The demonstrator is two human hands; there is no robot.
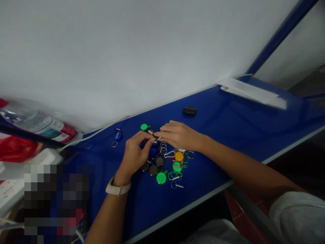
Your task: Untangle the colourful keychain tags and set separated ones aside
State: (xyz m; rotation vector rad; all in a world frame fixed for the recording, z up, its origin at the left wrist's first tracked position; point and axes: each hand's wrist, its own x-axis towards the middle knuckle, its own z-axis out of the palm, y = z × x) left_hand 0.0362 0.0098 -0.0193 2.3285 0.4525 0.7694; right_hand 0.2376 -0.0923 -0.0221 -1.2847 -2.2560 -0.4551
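My left hand (135, 156) and my right hand (179, 135) meet over a blue table (228, 135), their fingertips pinched together on a small key tag with a metal ring (153, 135). Under and below the hands lies a pile of round key tags (165, 166) in green, orange, black and blue, with metal rings. A green tag (144, 127) lies just beyond the hands. A blue tag with rings (116, 137) lies apart to the left. My left wrist wears a pale band (117, 188).
A small black object (190, 110) lies further back on the table. White paper (251, 91) sits at the far right corner. A plastic bottle (38, 123), a red bag (15, 149) and a white cable (96, 133) are at the left, against the white wall.
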